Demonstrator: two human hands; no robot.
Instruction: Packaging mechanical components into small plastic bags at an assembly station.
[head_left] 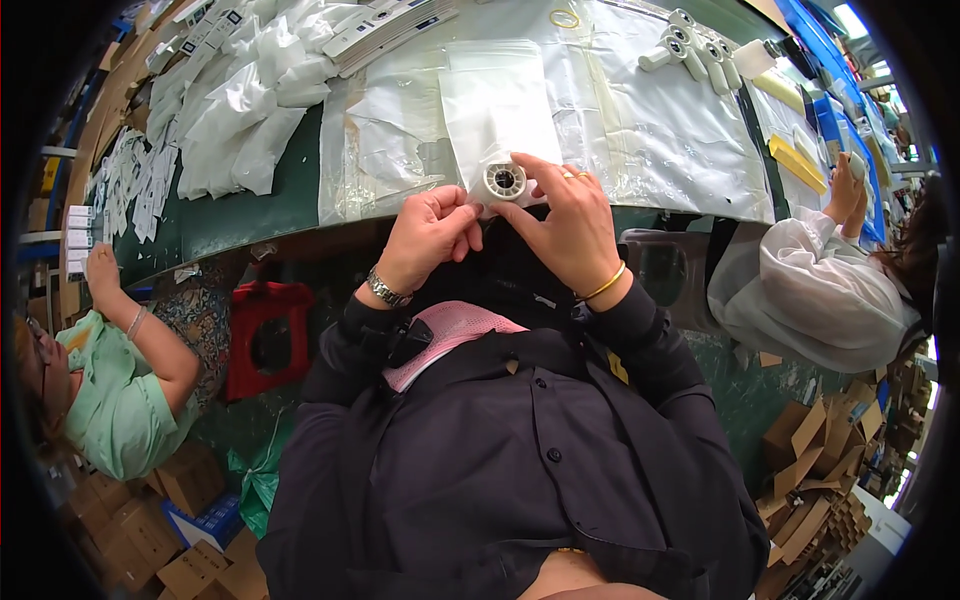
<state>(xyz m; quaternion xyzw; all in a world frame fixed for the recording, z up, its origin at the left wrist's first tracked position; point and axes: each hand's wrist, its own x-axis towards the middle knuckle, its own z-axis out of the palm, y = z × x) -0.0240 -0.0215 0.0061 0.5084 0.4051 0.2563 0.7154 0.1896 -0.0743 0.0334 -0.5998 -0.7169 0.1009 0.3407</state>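
A small white device [504, 181] with a round, dark-centred, slotted face, like a handheld fan's head, sits at the near end of a flat white bag [493, 95]. The bag lies on the table and stretches away from me; whether the device is partly inside it I cannot tell. My right hand [572, 215] grips the device from the right, thumb below and index finger above. On the left, my left hand [432, 232] is closed, its thumb and fingertip pinched at the bag's near edge, touching beside the device.
Several similar white devices [692, 52] lie at the far right. White bags [235, 125] are heaped at the far left, beside stacked flat boxes [385, 30]. A rubber band [564, 18] lies at the back. Co-workers sit on both sides, near a red stool [268, 340] and cardboard boxes [810, 440].
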